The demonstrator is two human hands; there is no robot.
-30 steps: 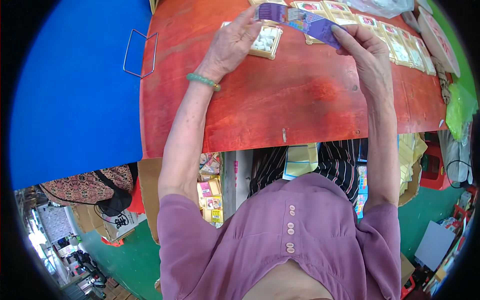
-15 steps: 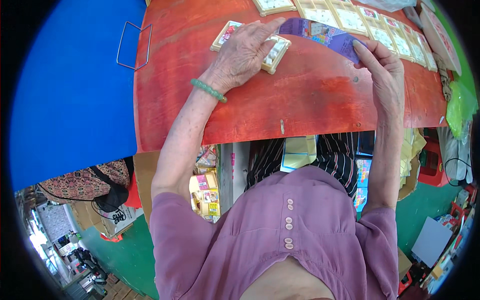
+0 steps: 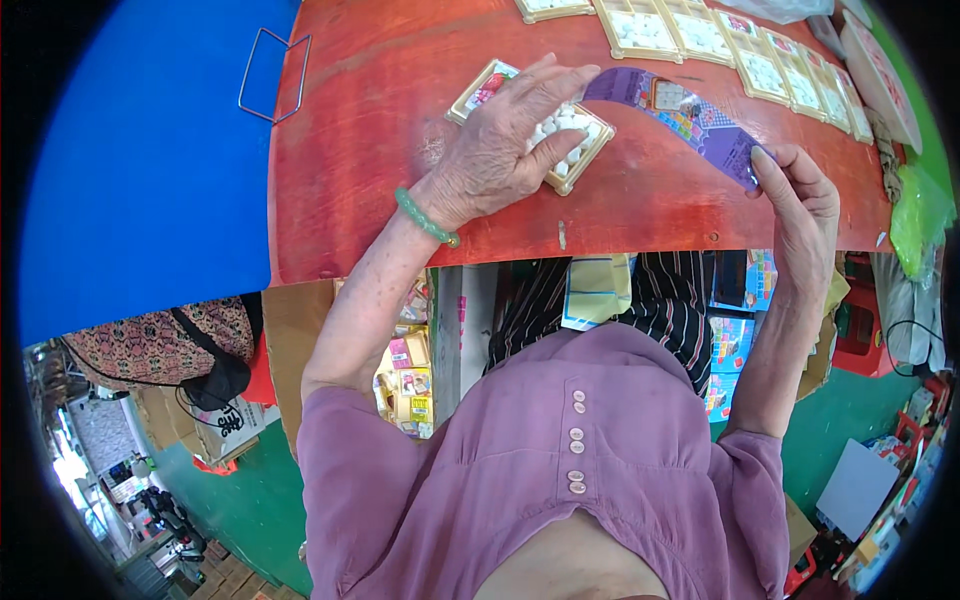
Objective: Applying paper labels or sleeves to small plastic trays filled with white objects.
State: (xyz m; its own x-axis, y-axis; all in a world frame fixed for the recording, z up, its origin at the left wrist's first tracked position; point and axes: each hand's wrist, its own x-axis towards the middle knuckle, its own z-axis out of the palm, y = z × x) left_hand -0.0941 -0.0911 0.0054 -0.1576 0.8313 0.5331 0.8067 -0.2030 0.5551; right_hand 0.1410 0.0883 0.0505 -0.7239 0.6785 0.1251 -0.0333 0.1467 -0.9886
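My left hand [image 3: 505, 145], a green beaded bracelet at its wrist, lies across a small gold-coloured tray [image 3: 567, 188] and grips it. White rounded pieces [image 3: 578, 140] fill one part of the tray, and a red-printed card [image 3: 492, 84] shows at its other end. Between finger and thumb, my right hand [image 3: 800, 190] pinches one end of a curved purple printed strip [image 3: 690, 115]. The strip's far end meets my left fingertips above the tray; whether they grip it is hard to see. My left palm hides the tray's middle.
Similar trays of white pieces [image 3: 700, 38] line the back of the red table [image 3: 400, 160]. A blue surface [image 3: 140, 180] with a wire handle [image 3: 275, 75] adjoins on the left. A green plastic bag [image 3: 920, 215] hangs at the right. Boxed packages [image 3: 410, 380] sit below the table edge.
My left hand and the tray have come nearer and to the right, exposing more white pieces. My right hand has moved nearer and rightward, and the strip now slants more steeply.
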